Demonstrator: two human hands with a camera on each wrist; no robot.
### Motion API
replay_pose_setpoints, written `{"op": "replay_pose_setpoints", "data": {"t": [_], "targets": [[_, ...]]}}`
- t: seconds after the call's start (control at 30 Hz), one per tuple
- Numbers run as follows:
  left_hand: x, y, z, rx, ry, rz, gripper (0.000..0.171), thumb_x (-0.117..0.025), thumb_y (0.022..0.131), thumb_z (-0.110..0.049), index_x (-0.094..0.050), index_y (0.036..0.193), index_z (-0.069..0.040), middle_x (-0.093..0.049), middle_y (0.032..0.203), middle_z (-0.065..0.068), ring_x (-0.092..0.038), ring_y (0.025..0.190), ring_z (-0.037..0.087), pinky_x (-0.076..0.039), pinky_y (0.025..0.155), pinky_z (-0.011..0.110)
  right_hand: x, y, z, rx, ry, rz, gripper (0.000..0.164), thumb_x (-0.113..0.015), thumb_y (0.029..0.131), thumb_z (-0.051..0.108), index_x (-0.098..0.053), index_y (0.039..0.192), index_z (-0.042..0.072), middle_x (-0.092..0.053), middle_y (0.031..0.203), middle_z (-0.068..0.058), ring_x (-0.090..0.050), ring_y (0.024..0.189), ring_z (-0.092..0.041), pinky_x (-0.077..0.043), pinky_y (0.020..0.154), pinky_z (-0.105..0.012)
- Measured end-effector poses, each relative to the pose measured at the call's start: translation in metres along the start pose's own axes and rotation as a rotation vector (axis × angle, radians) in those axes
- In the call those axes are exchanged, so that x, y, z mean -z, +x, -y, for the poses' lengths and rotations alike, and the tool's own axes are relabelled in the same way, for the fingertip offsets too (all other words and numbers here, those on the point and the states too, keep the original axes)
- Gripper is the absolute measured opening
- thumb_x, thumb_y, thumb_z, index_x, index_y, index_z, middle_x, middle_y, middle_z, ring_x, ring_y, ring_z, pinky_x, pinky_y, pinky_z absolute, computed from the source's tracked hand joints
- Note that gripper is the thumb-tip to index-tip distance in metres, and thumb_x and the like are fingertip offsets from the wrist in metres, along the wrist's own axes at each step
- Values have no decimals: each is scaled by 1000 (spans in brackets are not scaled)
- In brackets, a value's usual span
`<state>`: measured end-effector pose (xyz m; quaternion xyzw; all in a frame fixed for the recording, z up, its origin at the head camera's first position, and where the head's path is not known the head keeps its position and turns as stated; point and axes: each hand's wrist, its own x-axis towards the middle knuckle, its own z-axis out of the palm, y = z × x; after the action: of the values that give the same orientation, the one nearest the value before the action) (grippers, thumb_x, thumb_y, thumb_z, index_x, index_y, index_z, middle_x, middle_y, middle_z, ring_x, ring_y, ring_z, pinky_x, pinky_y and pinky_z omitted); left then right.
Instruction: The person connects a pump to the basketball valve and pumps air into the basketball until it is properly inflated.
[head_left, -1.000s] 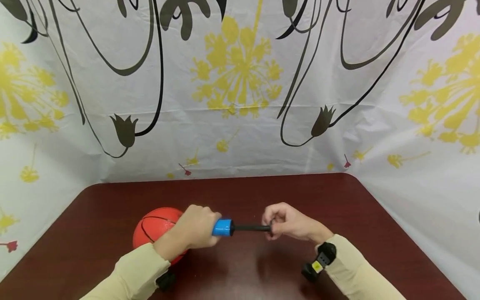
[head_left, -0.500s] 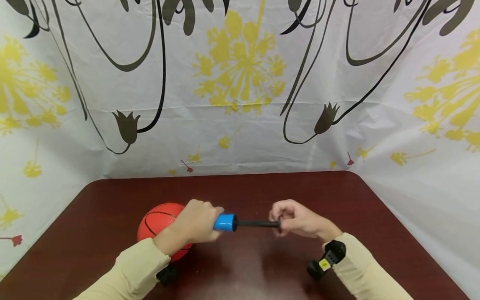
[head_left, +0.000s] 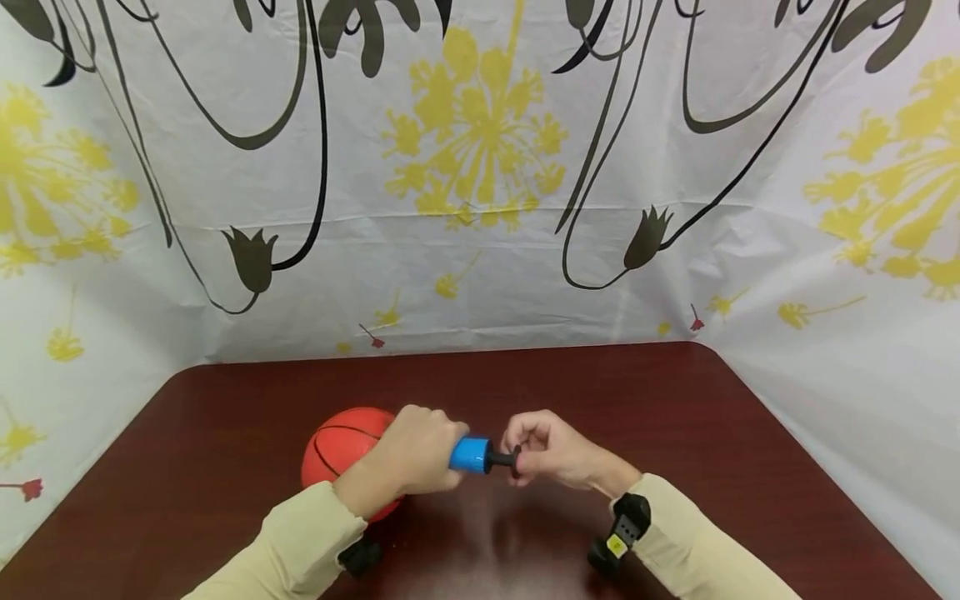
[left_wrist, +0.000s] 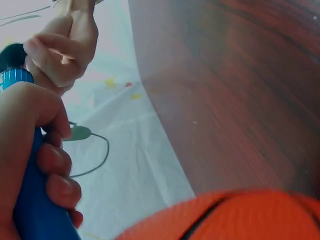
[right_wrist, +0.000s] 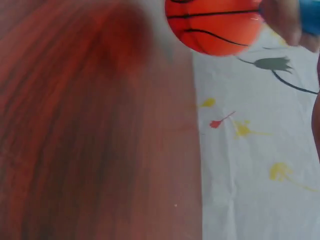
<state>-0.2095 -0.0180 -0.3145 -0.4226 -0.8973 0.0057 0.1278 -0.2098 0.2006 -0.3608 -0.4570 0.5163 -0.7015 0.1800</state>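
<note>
My left hand (head_left: pixel 420 450) grips the blue barrel of a hand pump (head_left: pixel 471 455), which lies roughly level above the table. From the barrel's right end a short stretch of black rod shows, ending in a black handle (head_left: pixel 516 461). Thumb and curled fingers of my right hand (head_left: pixel 558 454) pinch that handle. Behind the left hand is a red-orange ball with black basketball lines (head_left: pixel 341 446); its reflection sits apart from it in the right wrist view. Whether the pump joins the ball is hidden by the hand. In the left wrist view, fingers wrap the blue barrel (left_wrist: pixel 42 210).
A glossy dark red-brown table (head_left: pixel 637 392) with rounded far corners lies beneath the hands. A white sheet (head_left: pixel 480 292) printed with yellow and dark plant shapes hangs behind it and along both sides. Black wrist devices (head_left: pixel 630 521) sit at the sleeve cuffs.
Half a second ago a long piece of rod showed; now it is mostly inside the barrel. My right hand has come left towards the left hand. Ball and left hand have shifted slightly right.
</note>
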Motion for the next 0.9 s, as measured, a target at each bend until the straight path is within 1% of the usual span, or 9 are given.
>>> {"op": "replay_pose_setpoints", "data": {"t": [0.13,0.2,0.3,0.37,0.5,0.57,0.7,0.8,0.9], "targets": [[0,-1,-3,-32,-47,23,23,-66,69,-33,-56,73,-13,-49,56,-6,-40,44,5,-36,44,21,0,-6,10,-79,-62,-9,16,-56,81,-3,-42,81,-11,-59,82,0,-60,68,-6,-49,60,-19],[0,-3,-1,-49,-62,8,23,-65,70,-33,-55,74,-13,-49,56,-6,-41,45,5,-36,44,21,4,-11,17,-63,-49,24,14,-54,80,-5,-41,81,-11,-58,82,-2,-59,69,-8,-48,60,-19],[1,-9,6,-37,-60,-17,23,-65,70,-33,-55,74,-13,-51,58,-5,-44,46,6,-37,44,22,13,-22,27,5,3,89,17,-53,85,1,-39,82,-8,-50,74,-9,-55,67,-12,-44,56,-21],[1,-13,11,-18,-51,-28,22,-65,70,-33,-55,74,-13,-51,58,-5,-44,46,6,-36,43,23,20,-29,31,51,26,126,21,-51,88,10,-38,84,-6,-42,69,-13,-49,63,-16,-37,51,-26],[0,-16,16,5,-32,-11,24,-66,68,-34,-54,73,-14,-51,57,-6,-43,46,6,-36,43,24,27,-35,28,51,52,171,30,-49,89,23,-36,82,-3,-35,65,-17,-43,58,-21,-30,46,-35],[0,-15,14,0,-14,-2,24,-67,67,-33,-54,72,-13,-50,57,-6,-43,46,6,-36,43,24,25,-31,20,35,64,156,27,-51,89,18,-36,81,-4,-38,66,-15,-47,60,-18,-31,46,-31],[1,-10,6,-9,10,-11,23,-66,67,-31,-52,67,-14,-46,53,-6,-41,44,6,-35,42,24,12,-11,2,-26,41,55,15,-55,86,9,-45,82,-1,-52,77,-6,-57,70,-12,-43,54,-22],[0,-10,3,-1,23,-19,23,-66,67,-31,-51,65,-14,-43,51,-6,-39,43,6,-34,41,24,1,2,-5,-76,-11,-19,13,-58,84,10,-49,83,1,-59,81,-2,-60,71,-10,-48,59,-22],[0,-13,4,-2,24,-10,24,-66,67,-33,-52,68,-14,-44,52,-6,-39,42,6,-33,41,23,-4,6,-4,-101,-71,-34,13,-59,83,9,-50,84,-1,-61,79,1,-61,70,-8,-50,60,-23]]}}
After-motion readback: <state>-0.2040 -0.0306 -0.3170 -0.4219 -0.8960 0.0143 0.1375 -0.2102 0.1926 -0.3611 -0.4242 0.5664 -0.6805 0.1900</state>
